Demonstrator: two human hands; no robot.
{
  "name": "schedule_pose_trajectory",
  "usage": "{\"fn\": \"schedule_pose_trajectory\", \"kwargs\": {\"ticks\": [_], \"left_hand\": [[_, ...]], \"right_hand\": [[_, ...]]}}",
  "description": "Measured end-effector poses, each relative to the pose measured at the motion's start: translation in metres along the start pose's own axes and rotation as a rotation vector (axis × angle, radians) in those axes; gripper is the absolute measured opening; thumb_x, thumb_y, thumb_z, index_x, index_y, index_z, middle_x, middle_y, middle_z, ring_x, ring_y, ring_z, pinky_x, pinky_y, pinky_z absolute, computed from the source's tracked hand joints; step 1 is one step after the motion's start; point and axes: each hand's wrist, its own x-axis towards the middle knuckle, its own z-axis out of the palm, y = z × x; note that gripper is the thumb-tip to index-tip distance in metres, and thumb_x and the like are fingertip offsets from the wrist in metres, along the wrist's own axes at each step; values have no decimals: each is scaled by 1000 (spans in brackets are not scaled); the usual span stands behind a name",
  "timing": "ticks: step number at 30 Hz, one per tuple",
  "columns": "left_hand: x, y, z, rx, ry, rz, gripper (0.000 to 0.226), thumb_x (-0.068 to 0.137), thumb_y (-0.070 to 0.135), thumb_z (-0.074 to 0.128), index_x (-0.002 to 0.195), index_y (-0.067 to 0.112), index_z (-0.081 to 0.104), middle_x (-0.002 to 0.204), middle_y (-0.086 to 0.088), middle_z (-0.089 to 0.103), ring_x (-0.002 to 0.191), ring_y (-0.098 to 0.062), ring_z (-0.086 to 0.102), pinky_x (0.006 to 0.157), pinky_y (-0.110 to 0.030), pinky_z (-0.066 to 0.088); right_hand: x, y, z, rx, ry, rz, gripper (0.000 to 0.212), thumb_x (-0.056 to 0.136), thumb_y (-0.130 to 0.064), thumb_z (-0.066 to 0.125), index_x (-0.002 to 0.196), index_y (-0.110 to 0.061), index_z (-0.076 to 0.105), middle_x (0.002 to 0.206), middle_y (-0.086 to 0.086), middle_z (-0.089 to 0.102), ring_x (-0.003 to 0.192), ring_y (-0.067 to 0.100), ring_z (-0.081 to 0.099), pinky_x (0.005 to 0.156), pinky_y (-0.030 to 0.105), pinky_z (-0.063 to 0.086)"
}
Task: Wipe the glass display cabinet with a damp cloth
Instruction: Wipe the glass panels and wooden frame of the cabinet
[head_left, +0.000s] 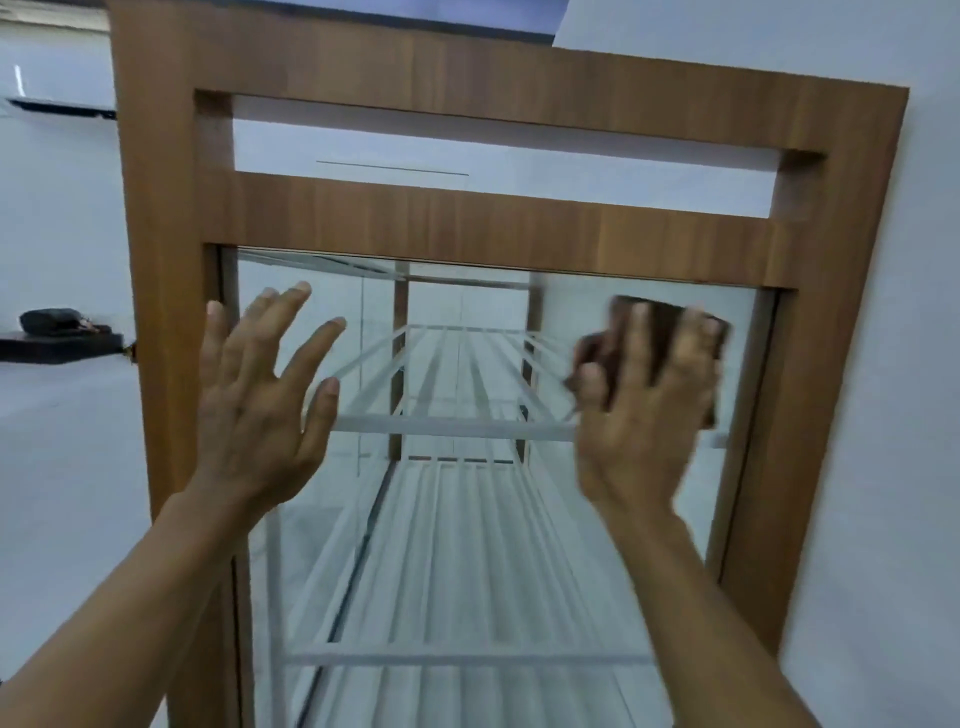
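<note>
A tall display cabinet with a wooden frame (171, 312) and a glass front (467, 545) fills the view; white shelves show through the glass. My right hand (641, 415) presses a dark brown cloth (662, 322) flat against the upper right of the pane, and hand and cloth are blurred by motion. Over the upper left of the glass, my left hand (260, 405) is raised with its fingers spread and holds nothing; whether it touches the pane I cannot tell.
A white wall (883, 467) runs along the cabinet's right side. At the left, a dark shelf (57, 345) carries a dark object (52, 319). An open slot (498, 156) sits in the wooden top of the cabinet.
</note>
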Motion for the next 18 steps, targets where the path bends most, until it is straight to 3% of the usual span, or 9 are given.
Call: {"fn": "schedule_pose_trajectory", "kwargs": {"ticks": [2,4,7,11,13,15,18], "left_hand": [[1,-2,-4,43,-55,38,51,98,36,40,143,15,52,158,-14,38,148,-35,33,124,-60,13],[3,-6,-12,90,-65,75,50,100,38,37,143,17,53,157,-12,41,146,-34,38,124,-59,14],[6,-22,-24,102,9,83,48,101,36,36,141,17,56,156,-13,44,143,-33,42,124,-56,13],[0,-45,-25,22,65,-8,53,101,33,32,150,14,43,163,-16,27,153,-32,21,127,-48,3],[-2,-47,-23,3,60,14,54,101,33,31,151,14,42,163,-16,27,153,-32,19,127,-46,4],[-5,-49,-23,4,46,25,55,103,36,27,151,15,42,164,-14,26,154,-30,18,127,-45,4],[-19,-53,-22,11,13,28,57,104,40,20,152,16,40,165,-13,24,155,-30,14,128,-43,2]], "right_hand": [[9,15,-6,5,33,186,60,106,-44,30,158,-15,26,166,22,11,154,40,7,122,62,11],[12,-8,1,18,65,215,59,105,-41,32,157,-13,28,165,22,14,154,41,8,122,63,11],[-1,-91,23,35,23,-12,61,101,-44,39,156,-16,34,164,20,22,153,40,12,123,61,12],[-41,-200,40,95,-128,-410,61,103,-44,39,159,-22,26,168,10,16,157,29,5,127,50,1],[-47,-213,41,111,-162,-499,57,105,-42,36,158,-23,27,168,7,17,157,25,7,128,48,2],[-47,-187,40,132,-133,-469,57,102,-45,44,155,-27,37,166,8,24,156,27,13,127,50,9],[-51,-102,28,63,-25,-140,57,100,-46,46,153,-27,39,164,16,25,153,37,16,122,58,17]]}}
